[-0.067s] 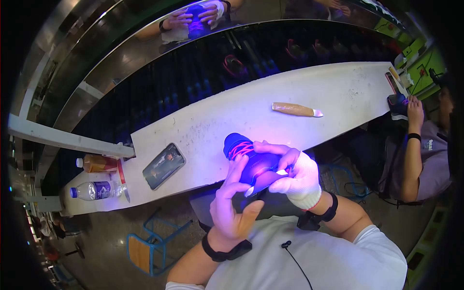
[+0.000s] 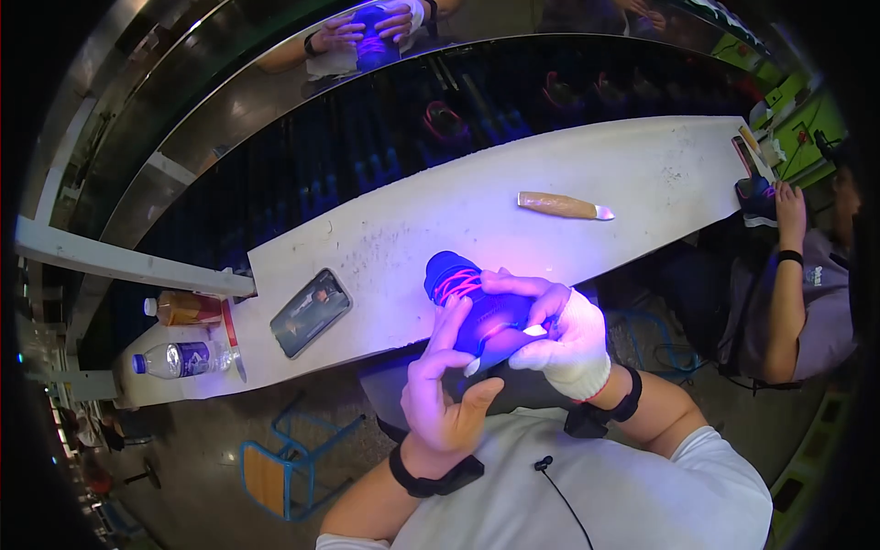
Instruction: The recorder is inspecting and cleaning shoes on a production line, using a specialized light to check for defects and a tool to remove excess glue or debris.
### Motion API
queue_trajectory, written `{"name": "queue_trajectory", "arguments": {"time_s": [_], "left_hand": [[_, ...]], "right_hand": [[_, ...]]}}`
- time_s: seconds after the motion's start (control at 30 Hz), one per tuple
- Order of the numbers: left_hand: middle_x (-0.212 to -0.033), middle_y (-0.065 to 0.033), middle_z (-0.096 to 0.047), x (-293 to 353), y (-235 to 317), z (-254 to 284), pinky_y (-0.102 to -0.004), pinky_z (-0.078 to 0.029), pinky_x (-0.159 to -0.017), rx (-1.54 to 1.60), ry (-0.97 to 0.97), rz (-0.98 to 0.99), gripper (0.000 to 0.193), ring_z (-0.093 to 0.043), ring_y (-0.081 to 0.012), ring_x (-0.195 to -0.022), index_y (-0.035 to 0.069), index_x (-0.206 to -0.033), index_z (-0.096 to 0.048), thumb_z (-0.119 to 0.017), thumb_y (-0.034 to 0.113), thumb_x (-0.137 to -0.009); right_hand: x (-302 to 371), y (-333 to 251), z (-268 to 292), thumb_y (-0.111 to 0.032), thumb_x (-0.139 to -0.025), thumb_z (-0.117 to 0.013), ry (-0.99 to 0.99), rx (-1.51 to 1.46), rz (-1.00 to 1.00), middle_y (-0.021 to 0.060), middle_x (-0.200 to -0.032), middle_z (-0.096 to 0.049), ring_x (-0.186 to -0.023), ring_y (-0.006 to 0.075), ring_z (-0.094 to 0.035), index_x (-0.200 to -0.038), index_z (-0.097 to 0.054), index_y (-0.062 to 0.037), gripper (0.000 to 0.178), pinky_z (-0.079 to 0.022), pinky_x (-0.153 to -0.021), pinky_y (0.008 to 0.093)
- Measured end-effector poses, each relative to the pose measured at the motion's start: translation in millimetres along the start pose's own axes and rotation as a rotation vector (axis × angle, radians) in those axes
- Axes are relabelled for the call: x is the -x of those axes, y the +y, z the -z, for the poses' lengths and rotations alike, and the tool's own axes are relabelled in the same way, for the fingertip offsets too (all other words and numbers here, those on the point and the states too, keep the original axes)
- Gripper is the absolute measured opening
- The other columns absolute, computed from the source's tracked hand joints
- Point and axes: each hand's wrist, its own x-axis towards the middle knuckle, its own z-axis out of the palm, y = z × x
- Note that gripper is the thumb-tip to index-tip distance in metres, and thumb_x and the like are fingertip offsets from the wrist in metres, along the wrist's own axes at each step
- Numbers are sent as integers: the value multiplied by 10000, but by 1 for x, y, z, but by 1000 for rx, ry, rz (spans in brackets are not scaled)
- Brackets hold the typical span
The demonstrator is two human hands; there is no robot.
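A dark shoe with pink-red laces is held over the near edge of the white table, lit by violet light. My right hand, in a white glove with bare fingertips, grips its right side, fingers over the upper and thumb at the near end. Along the left side lie the fingers of my bare left hand, its thumb standing away from the shoe. The shoe's underside is hidden. Beyond it on the table lies a knife-like tool with a brown wrapped handle and a pale tip.
On the white table a phone lies left, near a red-handled knife, a water bottle and a bottle of brown liquid. A dark line with several shoes runs behind. At right, another person handles a shoe.
My left hand has shifted very slightly right and down along the shoe. My right hand keeps its grip, almost unmoved. The other person's shoe has tilted a little.
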Motion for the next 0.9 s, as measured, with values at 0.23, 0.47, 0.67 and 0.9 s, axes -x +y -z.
{"name": "queue_trajectory", "arguments": {"time_s": [0.23, 0.47, 0.67, 0.9], "left_hand": [[-1521, -418, -524, 21, -4, -7, -626, -267, -1274, 53, 90, 58, 418, -426, -534, -1525, 52, -1130, -450, -818, 186, -982], [-1442, -415, -595, 25, -6, 1, -629, -219, -1294, 93, 94, 28, 439, -430, -539, -1520, 69, -1122, -441, -837, 176, -966], [-1377, -294, -669, -5, 25, 19, -593, -329, -1252, 61, -33, 151, 376, -559, -443, -1421, 42, -1265, -524, -762, 202, -1021], [-1340, -220, -696, -21, 31, 27, -541, -382, -1180, -211, -105, 186, 401, -560, -398, -1323, 27, -1224, -647, -495, 390, -1146]], "right_hand": [[3, 1, 2, -137, -818, -949, -98, 141, 137, 286, -1386, -690, -1375, 451, -629, -963, -563, -76, 417, -385, -1231, 622], [9, -5, 3, -234, -828, -949, -128, 248, 54, 294, -1376, -694, -1380, 448, -627, -986, -568, -112, 430, -377, -1238, 623], [2, -22, 10, -194, -750, -986, -267, 599, 23, 180, -1281, -751, -1252, 404, -723, -797, -643, -103, 357, -615, -1003, 474], [-17, 17, -1, -366, -682, -992, -117, 663, 425, 190, -1260, -722, -1008, 359, -758, -808, -621, -90, 480, -620, -780, 430]]}}
